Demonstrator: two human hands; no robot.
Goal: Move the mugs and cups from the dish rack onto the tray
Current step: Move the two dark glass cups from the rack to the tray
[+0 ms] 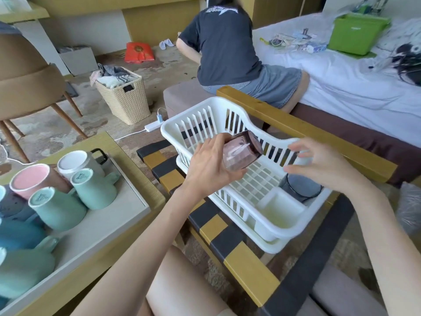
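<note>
On the tray point(127, 201), we are counting several upturned mugs point(91, 190). Our left hand point(205, 165) is gripping a pink cup point(241, 149) above the dish rack point(227, 103); our right hand point(319, 163), fingers apart, is hovering over the one grey cup point(300, 188) left inside.

Dish rack point(282, 233) sits on bench point(246, 263). Tray point(102, 224) lies left of it, on table point(145, 179), mugs point(95, 190) standing on tray. Glass point(300, 189) in rack's near-right corner; second glass point(241, 151) above rack, in left hand point(207, 165).

Marks on mug bases point(43, 197) and shirt back point(222, 10) too blurred to read
</note>
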